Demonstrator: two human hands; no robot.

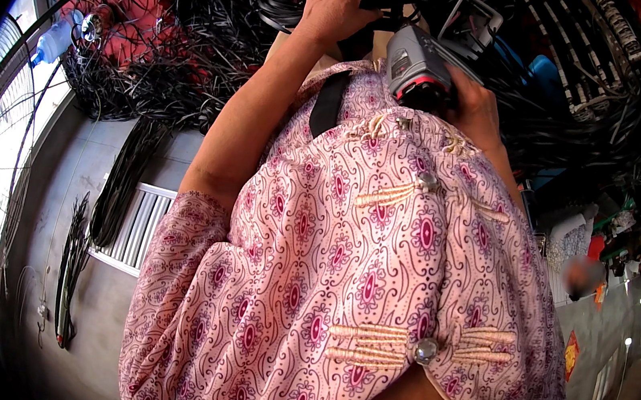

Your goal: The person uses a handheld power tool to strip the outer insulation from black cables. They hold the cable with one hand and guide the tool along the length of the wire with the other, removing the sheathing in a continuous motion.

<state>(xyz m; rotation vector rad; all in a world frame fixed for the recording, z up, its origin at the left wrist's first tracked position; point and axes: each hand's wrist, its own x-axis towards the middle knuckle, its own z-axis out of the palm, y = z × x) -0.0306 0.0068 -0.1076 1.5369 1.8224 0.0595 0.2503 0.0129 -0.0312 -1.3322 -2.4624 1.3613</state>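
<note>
My left hand (pixel 338 13) is closed, its fingers curled down among black strips (pixel 282 10) at the top of the view. What lies inside its grip is hidden. Just to the right, my right hand (pixel 472 105) is wrapped round a grey and black power tool (pixel 417 65) with red trim. This tool sits close in front of my patterned shirt, and its exact kind is not plain. A grey loop-shaped frame (pixel 473 24) stands up beyond it. Brown cardboard-like material (pixel 381 44) shows between my hands.
Tangled black strips (pixel 152 64) cover a red surface (pixel 129 25) at the left. More black strands and banded bundles (pixel 574 59) lie at the right, near a blue object (pixel 545 72). A clear blue bottle (pixel 54 42) is at far left. Another person (pixel 582 277) is at the right.
</note>
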